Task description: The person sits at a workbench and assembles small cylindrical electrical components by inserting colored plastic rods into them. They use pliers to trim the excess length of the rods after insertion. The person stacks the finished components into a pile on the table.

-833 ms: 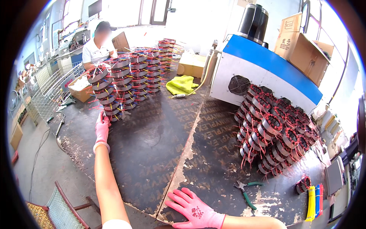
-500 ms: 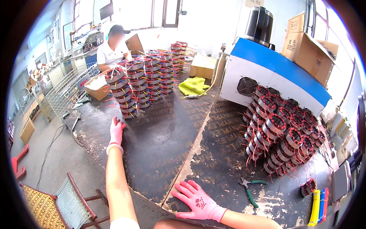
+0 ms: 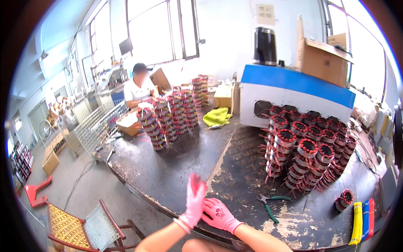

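Observation:
My left hand point(image 3: 194, 203), in a pink glove, is raised above the table's near edge beside my right hand. Its fingers point upward, blurred at the tips, and I see nothing held in them. My right hand point(image 3: 221, 215), gloved the same way, lies flat on the dark tabletop with its fingers partly hidden behind the left. To its right are green-handled cutting pliers point(image 3: 268, 206), jaws spread. Stacks of wound motor stators point(image 3: 300, 155) with red wires stand at the right. More stator stacks point(image 3: 168, 117), with yellow and blue bits among the wires, rise at the far left.
One loose stator point(image 3: 344, 200) lies near bundles of yellow, blue and red strips point(image 3: 362, 222). A blue-and-white machine point(image 3: 294, 90) stands behind the right stacks. A yellow-green cloth point(image 3: 217, 117) is at the back. Another person point(image 3: 138, 88) sits beyond the left stacks; woven chairs point(image 3: 69, 229) are at lower left.
My left hand has come back from the far-left stacks to beside my right hand. The right hand stays on the table. The view has tilted up and turned left.

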A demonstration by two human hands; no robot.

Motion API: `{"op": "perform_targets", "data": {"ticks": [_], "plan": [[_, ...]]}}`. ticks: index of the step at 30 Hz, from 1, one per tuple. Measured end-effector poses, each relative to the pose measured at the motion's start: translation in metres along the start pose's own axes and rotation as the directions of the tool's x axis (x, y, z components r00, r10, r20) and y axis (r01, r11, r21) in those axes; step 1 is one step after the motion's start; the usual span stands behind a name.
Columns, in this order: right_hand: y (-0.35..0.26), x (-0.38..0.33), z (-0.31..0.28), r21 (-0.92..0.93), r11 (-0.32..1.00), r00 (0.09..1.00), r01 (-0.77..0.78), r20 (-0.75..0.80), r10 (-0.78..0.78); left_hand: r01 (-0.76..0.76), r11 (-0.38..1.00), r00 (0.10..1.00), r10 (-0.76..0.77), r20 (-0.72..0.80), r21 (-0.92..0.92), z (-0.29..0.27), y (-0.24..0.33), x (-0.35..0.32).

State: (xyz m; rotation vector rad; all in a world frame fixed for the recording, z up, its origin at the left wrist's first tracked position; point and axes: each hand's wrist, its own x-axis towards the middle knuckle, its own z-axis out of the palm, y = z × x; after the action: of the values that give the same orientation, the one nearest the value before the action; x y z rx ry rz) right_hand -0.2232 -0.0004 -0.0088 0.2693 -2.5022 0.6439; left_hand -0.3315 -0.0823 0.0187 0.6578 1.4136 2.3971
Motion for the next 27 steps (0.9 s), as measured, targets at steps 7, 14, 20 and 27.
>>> {"op": "perform_targets", "data": {"ticks": [7,14,20,27], "plan": [[0.000,-0.032,-0.005,0.114,0.964,0.970,-0.240,-0.002,0.241,-0.304,0.929,0.951,0.309,0.012,0.211,0.039,-0.031,-0.072],[-0.044,-0.094,-0.084,0.212,0.955,0.961,-0.206,-0.143,0.238,-0.143,0.941,0.981,0.175,-0.080,0.307,0.030,-0.082,-0.100],[-0.026,-0.171,-0.154,0.135,0.978,0.984,-0.159,-0.053,0.167,-0.164,0.826,0.978,0.207,-0.020,0.539,0.045,-0.070,-0.101],[-0.006,-0.305,-0.271,-0.229,0.911,0.939,-0.343,-0.109,0.326,-0.266,0.607,0.936,0.347,0.052,0.749,0.030,-0.066,-0.092]]}}
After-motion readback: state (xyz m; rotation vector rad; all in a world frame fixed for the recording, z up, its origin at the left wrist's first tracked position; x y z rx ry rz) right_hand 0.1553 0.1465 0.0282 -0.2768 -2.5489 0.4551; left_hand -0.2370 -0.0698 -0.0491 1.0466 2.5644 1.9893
